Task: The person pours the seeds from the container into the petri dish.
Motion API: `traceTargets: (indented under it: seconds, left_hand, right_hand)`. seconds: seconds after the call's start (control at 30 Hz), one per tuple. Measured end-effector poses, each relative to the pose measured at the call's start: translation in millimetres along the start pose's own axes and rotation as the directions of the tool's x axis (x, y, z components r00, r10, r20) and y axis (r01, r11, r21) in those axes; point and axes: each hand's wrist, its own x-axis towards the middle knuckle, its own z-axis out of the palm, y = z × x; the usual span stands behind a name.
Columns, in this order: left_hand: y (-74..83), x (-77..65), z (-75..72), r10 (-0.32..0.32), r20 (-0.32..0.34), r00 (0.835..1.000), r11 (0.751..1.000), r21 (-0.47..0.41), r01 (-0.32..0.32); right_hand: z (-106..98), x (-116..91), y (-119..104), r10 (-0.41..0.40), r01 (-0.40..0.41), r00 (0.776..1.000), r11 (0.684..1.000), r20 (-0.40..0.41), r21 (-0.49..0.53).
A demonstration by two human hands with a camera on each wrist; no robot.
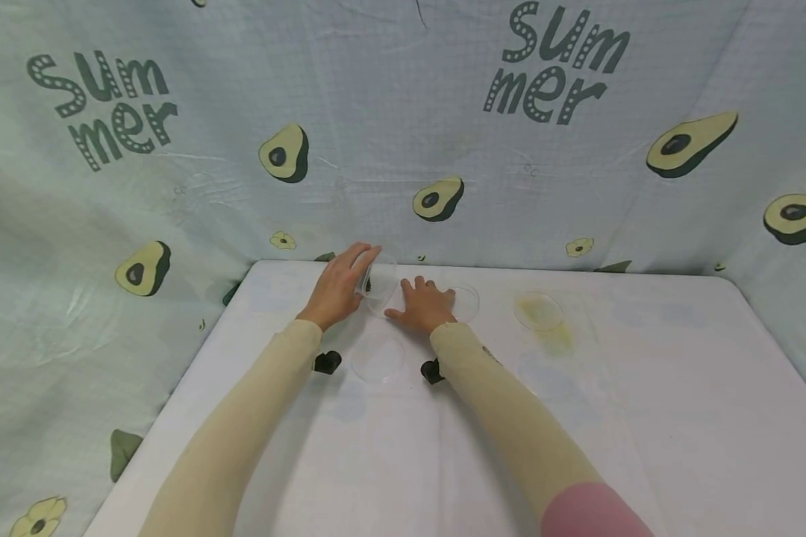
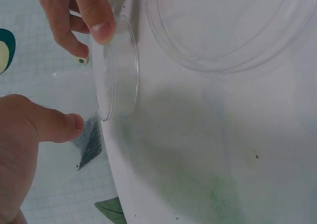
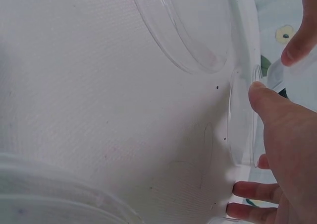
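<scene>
My left hand (image 1: 339, 287) grips a tilted clear container (image 1: 381, 274) near the back edge of the table. Small dark grains (image 2: 90, 143) lie gathered in its lower part. The right hand (image 1: 426, 304) is just beside it, holding a shallow clear dish (image 3: 242, 120) at the rim, with the thumb on the near side. Two of its other fingers (image 3: 255, 191) reach down at the tabletop. In the left wrist view that dish stands next to the container, whose grains show close to its edge.
Another clear round dish (image 1: 378, 358) lies in front of the hands. To the right are a clear dish (image 1: 469, 304) and one more (image 1: 539, 312) over a yellow patch. A few dark specks dot the white table (image 1: 678, 388). Behind hangs a printed cloth (image 1: 376, 97).
</scene>
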Motion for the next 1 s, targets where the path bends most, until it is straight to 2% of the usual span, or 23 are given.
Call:
traceTargets:
  seconds: [0.33,0.73,1.0]
  left_hand:
    - [5.2,2.9,1.3,-0.017,0.034,0.999,0.999,0.049,0.015]
    - [7.9,5.0,2.7,0.036,0.014,0.999,0.996,0.084,-0.037]
    - [11.1,6.0,2.1,0.050,0.040,0.998,0.991,0.122,-0.055]
  right_hand:
    - [1.4,2.0,0.4,0.008,-0.008,1.000,1.000,-0.001,-0.004]
    - [2.8,5.1,0.7,0.010,-0.011,1.000,1.000,-0.010,-0.017]
    - [0.8,4.7,0.8,0.013,-0.013,1.000,1.000,0.004,-0.019]
